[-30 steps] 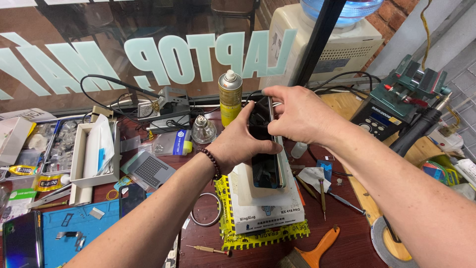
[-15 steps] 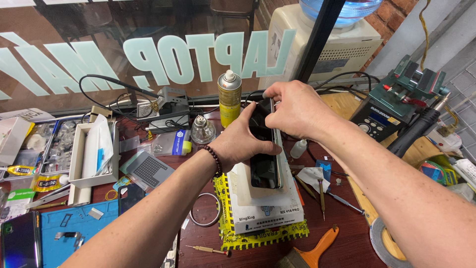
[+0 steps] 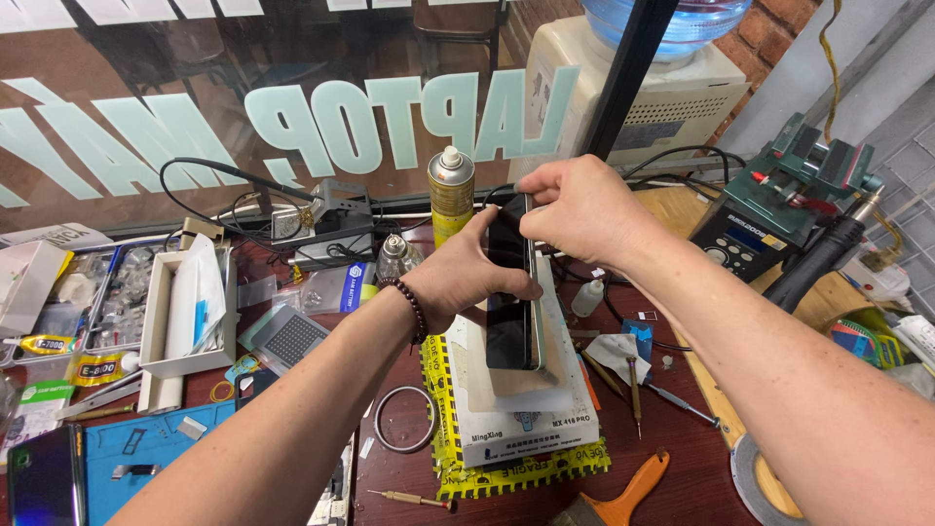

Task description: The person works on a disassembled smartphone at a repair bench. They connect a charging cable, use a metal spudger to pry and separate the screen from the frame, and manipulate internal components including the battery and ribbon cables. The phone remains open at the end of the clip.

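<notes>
Phone (image 3: 511,302): black glass face, silver edge. It stands over a white box (image 3: 526,419) resting on a yellow mat (image 3: 506,472) with black print. Left hand (image 3: 463,278): dark brown bead bracelet (image 3: 414,307) at the wrist. Spray can (image 3: 451,195), far centre: yellow body, silver shoulder, white cap. Brush handle (image 3: 633,487), near right: orange. Work mat (image 3: 146,448), near left: blue. Open tray (image 3: 185,312), left: white. Station (image 3: 745,239), far right: black casing, blue screen, with a green fixture (image 3: 813,166) on top. Table top (image 3: 682,477): dark red-brown. Ring (image 3: 399,419) near the yellow mat: grey metal.
</notes>
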